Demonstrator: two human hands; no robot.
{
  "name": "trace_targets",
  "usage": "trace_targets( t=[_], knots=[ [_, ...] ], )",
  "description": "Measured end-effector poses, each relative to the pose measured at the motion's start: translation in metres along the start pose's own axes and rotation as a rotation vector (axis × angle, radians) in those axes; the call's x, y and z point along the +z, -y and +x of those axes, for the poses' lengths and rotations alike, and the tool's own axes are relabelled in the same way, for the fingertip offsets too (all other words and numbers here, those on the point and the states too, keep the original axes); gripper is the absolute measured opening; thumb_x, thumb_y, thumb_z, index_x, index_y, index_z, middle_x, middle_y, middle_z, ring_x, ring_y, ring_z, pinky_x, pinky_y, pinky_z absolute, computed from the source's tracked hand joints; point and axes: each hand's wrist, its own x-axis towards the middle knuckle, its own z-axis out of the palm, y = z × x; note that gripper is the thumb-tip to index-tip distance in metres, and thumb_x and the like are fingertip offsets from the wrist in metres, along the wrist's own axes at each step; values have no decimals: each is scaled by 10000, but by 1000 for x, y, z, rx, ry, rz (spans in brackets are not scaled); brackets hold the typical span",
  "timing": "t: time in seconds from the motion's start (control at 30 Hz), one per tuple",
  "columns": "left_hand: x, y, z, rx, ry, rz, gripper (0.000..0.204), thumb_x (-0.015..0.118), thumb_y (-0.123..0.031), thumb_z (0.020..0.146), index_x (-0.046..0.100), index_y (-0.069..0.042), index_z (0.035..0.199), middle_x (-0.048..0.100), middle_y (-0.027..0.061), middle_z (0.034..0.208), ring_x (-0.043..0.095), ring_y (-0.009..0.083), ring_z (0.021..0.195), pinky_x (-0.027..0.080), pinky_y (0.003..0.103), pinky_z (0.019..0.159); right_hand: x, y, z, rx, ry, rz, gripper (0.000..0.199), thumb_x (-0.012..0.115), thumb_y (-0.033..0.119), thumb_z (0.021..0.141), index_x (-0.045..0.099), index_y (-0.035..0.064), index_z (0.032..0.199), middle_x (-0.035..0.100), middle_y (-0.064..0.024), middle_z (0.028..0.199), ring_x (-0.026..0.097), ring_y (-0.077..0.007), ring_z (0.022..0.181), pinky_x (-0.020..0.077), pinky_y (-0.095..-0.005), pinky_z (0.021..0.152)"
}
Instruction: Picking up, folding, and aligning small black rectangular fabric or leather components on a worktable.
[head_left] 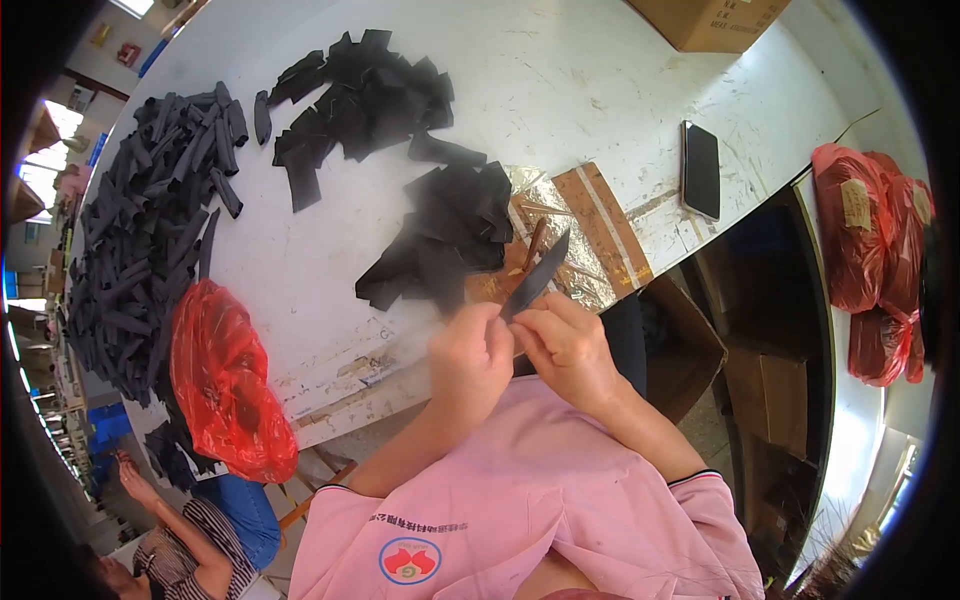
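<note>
Close to my body at the table's front edge, both my hands pinch the lower end of a narrow dark fabric strip [540,277]. The strip slants up and to the right, and its upper end is free. The fingers of my left hand [470,350] are closed at its left side. My right hand [568,345] grips it from the right with thumb and fingers together. Just beyond my hands lies a loose pile of flat black fabric pieces [455,225]. A thin brown stick-like thing [537,243] rests beside the strip on a taped brown cardboard sheet [600,225].
Farther back sits another heap of black fabric pieces [370,95]. Many narrow dark grey fabric tubes [145,240] cover the left side, near a red plastic bag [230,380]. A phone [700,170], a carton [710,22] and red bags [860,230] are rightward. Another person [190,550] sits lower left.
</note>
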Motion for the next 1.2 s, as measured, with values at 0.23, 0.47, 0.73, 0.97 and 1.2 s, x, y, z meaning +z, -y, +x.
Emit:
trace_targets(
  t=[0.23, 0.47, 0.73, 0.97, 1.2],
  knots=[
    [-6, 0, 9, -473, 171, -595, 43, 540, 40, 789, 561, 31, 827, 587, 39, 701, 550, 46, 579, 446, 160, 507, 0, 3, -1, 200, -41, 190, 188, 668, 48, 662, 580, -21, 813, 535, -107, 731, 557, -232, 618, 456, -287, 530],
    [0, 5, 5, -523, 201, -668, 21, 542, 43, 783, 556, 29, 791, 584, 37, 679, 551, 50, 570, 448, 160, 501, 5, -7, -3, 160, -37, 175, 110, 650, 6, 657, 595, -25, 747, 539, -100, 646, 553, -229, 565, 448, -283, 501],
    [19, 11, -2, -263, -34, -316, 55, 550, 45, 755, 521, 14, 791, 552, 36, 620, 449, 29, 442, 355, 187, 366, 18, -11, -6, 72, -96, -123, 108, 589, -15, 660, 574, 0, 766, 527, -110, 691, 549, -273, 585, 452, -332, 515],
    [0, 2, 22, -833, 245, -1364, 153, 526, 70, 703, 487, -5, 830, 526, 34, 660, 341, 18, 399, 237, 176, 340, 6, -8, -2, 221, -163, 4, 112, 576, -22, 671, 574, 1, 781, 528, -98, 692, 530, -226, 546, 426, -288, 489],
    [14, 7, 17, -637, 196, -909, 174, 522, 84, 680, 502, 15, 839, 527, 32, 712, 387, 1, 464, 291, 156, 393, 7, -24, -8, 978, -25, 1477, 46, 573, 32, 779, 585, 31, 823, 561, -7, 763, 495, -90, 623, 385, -230, 553]
  ],
)
